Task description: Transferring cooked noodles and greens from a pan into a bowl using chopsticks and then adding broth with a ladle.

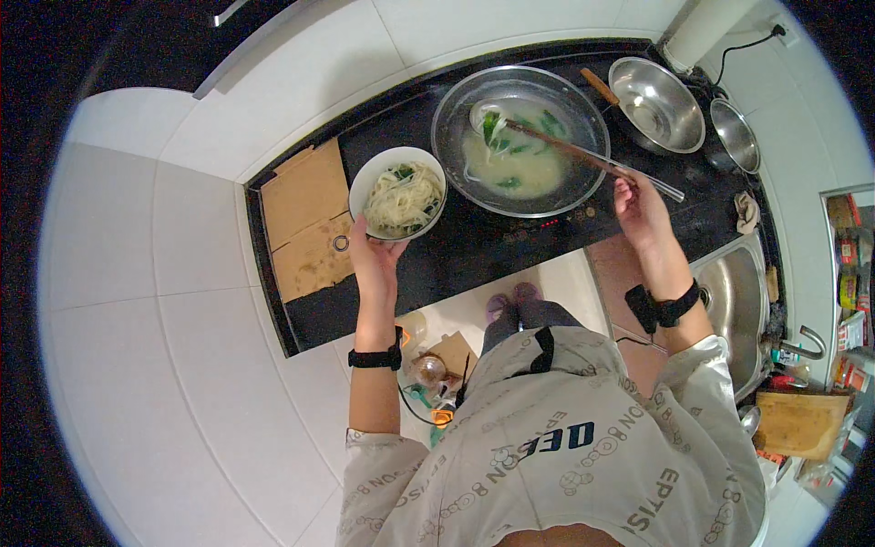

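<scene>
My left hand (377, 254) holds a white bowl (355, 179) of noodles (403, 198) and leafy greens from below, beside the left rim of a large wok (443, 161). My right hand (639, 208) grips brown chopsticks (567, 147), together with the metal handle of a ladle (660, 186). The chopstick tips meet noodles and a green leaf at the ladle's bowl (482, 113), inside the wok. Cloudy broth (526, 178) with green leaves fills the wok's bottom. How the fingers of my right hand part the two tools cannot be told.
Two steel bowls (660, 102) (735, 137) stand right of the wok, a wooden handle (599, 86) beside the larger one. A cloth (746, 212) lies near the sink (742, 301). Cardboard (304, 198) covers the counter's left end. A cutting board (800, 424) is at the lower right.
</scene>
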Tool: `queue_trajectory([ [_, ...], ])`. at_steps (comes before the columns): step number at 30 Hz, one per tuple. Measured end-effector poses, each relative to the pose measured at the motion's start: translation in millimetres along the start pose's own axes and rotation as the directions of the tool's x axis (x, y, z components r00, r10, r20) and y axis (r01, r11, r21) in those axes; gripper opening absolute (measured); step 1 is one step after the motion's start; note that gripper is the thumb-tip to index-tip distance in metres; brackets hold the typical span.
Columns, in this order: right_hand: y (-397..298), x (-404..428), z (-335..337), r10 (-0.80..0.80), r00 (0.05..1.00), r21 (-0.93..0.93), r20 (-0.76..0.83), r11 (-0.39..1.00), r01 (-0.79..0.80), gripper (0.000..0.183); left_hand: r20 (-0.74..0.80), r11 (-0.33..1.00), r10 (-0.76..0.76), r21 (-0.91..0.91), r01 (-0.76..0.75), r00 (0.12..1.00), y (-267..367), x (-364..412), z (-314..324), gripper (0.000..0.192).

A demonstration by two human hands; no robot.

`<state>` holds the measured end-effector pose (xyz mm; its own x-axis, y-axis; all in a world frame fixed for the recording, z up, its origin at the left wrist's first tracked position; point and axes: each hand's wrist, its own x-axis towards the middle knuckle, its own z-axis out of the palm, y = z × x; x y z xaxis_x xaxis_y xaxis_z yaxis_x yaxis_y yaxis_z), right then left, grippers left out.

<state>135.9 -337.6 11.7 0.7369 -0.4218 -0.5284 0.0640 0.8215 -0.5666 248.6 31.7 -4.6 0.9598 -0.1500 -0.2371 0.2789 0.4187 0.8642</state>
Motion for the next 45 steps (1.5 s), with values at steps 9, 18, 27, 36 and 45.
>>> queue_trajectory([
  [9,-54,-25,28,-0.165,0.983,-0.048,0.077,0.984,0.169,0.021,-0.013,0.991,0.018,0.135,-0.016,1.000,-4,15,-1,0.051],
  [18,-83,-70,73,-0.216,0.946,-0.054,0.242,0.970,0.236,0.023,0.075,0.974,-0.033,0.227,0.016,0.997,2,33,8,0.052],
  [27,-72,-132,138,-0.276,0.872,-0.201,0.404,0.903,0.379,0.021,0.140,0.942,-0.044,0.335,-0.005,0.989,19,39,25,0.051],
  [36,-2,-146,150,-0.373,0.844,-0.728,0.386,0.439,0.527,0.033,0.245,0.995,-0.089,-0.020,0.097,0.965,25,18,41,0.056],
  [45,-58,-156,200,-0.360,0.651,-0.689,0.669,0.031,0.725,0.040,0.319,0.991,-0.081,-0.074,0.110,0.944,27,-5,49,0.055],
])
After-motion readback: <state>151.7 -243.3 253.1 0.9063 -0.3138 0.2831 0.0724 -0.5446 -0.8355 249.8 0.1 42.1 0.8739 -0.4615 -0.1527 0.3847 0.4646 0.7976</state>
